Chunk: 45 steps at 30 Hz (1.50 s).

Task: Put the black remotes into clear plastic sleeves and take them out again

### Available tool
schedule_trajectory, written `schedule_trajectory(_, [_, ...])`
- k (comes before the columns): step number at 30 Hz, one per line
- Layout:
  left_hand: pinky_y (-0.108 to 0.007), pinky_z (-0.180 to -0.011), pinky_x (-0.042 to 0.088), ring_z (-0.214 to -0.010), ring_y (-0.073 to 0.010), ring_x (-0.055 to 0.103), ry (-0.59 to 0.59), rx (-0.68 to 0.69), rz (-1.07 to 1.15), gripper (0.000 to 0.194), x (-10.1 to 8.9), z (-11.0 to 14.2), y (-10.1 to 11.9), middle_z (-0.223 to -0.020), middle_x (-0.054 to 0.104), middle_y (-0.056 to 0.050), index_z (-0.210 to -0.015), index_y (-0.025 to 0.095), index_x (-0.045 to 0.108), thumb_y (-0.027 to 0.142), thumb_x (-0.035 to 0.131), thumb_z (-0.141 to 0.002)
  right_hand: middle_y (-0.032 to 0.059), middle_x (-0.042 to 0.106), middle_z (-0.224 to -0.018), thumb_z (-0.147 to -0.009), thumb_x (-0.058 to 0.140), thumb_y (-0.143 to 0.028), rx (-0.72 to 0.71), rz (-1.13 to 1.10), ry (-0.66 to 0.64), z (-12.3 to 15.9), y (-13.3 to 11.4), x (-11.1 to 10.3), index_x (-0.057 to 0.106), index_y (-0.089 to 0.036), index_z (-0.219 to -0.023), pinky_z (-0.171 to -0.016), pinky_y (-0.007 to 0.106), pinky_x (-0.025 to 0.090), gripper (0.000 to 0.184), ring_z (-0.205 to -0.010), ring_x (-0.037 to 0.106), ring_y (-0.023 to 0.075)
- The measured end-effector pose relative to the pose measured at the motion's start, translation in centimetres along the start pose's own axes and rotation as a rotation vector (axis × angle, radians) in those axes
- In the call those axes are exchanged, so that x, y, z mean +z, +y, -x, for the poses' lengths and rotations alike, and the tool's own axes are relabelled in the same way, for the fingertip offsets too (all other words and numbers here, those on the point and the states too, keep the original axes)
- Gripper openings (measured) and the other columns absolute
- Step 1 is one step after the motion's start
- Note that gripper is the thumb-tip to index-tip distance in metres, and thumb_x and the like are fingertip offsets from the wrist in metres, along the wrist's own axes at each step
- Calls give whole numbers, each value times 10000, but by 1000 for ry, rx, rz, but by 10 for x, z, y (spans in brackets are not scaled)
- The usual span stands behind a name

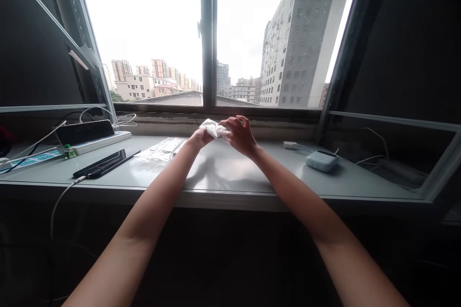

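Both my arms reach out over the grey desk (pixel 230 172). A crumpled white piece (pixel 212 127), thin like plastic film or tissue, is held above the desk between my hands. My left hand (pixel 202 138) grips its left side from below, the fingers partly hidden behind it. On its right side, my right hand (pixel 240 135) pinches the material with its lower fingers, while the upper fingers curl above. Clear, crinkled plastic packaging (pixel 162 151) lies on the desk to the left of my left forearm.
A black phone (pixel 103 163) with a white cable lies at left. Behind it, another phone (pixel 84 130) leans near a white power strip (pixel 108 141) and a small green bottle (pixel 69 152). A pale power bank (pixel 321 160) and a white plug (pixel 290 145) are at right. A window stands behind.
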<state>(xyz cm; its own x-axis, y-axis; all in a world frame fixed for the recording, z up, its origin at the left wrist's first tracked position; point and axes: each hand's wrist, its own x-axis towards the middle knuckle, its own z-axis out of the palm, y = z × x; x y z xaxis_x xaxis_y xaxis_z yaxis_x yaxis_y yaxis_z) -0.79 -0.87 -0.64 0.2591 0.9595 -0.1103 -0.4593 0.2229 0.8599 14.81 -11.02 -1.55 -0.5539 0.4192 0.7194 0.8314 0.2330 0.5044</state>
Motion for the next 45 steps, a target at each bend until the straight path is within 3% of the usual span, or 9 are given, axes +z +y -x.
schedule_trajectory(6, [-254,-508,529,-484,-160,600,136,-22,80,263,-16,-12,5,-631,635,-50,-1121,118,630,143,420,-963,8,651,-1251,-897,564,-79,-264,22,71,2,-5,18,717,-254,-1047,-1135,400,251,276,-1184,515,213])
schedule_trajectory(13, [-236,-513,517,-531,-147,604,278,53,266,352,-39,-24,19,-701,655,-44,-1248,145,591,148,355,-987,-6,689,-1164,-963,514,-128,-202,-14,222,1,-6,7,669,-283,-1083,-1125,440,268,249,-1161,555,184])
schedule_trajectory(20, [-277,-585,557,-582,-185,650,-22,39,297,465,-34,-13,19,-685,673,-79,-1279,63,559,388,363,-1010,22,690,-1131,-964,535,-180,-21,-82,261,3,8,1,633,-266,-1117,-1103,459,263,200,-1160,560,207])
schedule_trajectory(24, [-298,-709,569,-655,-198,687,-99,68,236,549,-29,-4,17,-716,696,-98,-1315,19,516,453,394,-1000,41,687,-1146,-959,544,-208,87,-79,260,6,14,3,616,-248,-1101,-1070,459,289,164,-1176,556,234])
schedule_trajectory(30, [-391,-898,516,-997,-294,698,-526,11,-81,577,-20,8,9,-1033,731,-168,-1266,101,584,554,368,-981,84,667,-1183,-962,515,-202,128,-112,272,8,16,4,572,-213,-1087,-994,408,364,138,-1073,604,224])
schedule_trajectory(32, [-387,-920,505,-1003,-286,698,-560,4,-115,533,-16,7,6,-1031,732,-171,-1263,90,588,489,345,-1007,88,665,-1179,-965,508,-200,95,-119,262,8,15,3,562,-213,-1093,-969,399,377,140,-1086,595,231])
schedule_trajectory(39, [-323,-723,576,-734,-222,705,-13,83,212,445,-18,-5,9,-807,710,-129,-1285,60,531,353,320,-1025,91,666,-1153,-990,462,-222,49,-159,251,6,9,-1,531,-219,-1115,-937,387,401,143,-1079,597,232])
schedule_trajectory(42, [-281,-624,564,-753,-227,695,207,17,228,427,-24,-8,13,-833,678,-158,-1273,24,523,299,312,-1025,110,654,-1142,-998,434,-269,165,-247,307,6,9,0,508,-213,-1137,-873,372,454,167,-1022,625,236])
schedule_trajectory(45, [-223,-596,543,-790,-187,686,307,35,244,381,-31,-13,14,-893,665,-147,-1275,59,526,197,282,-1018,93,669,-1007,-1016,359,-329,377,-378,394,7,13,8,464,-215,-1197,-745,363,506,238,-832,664,228])
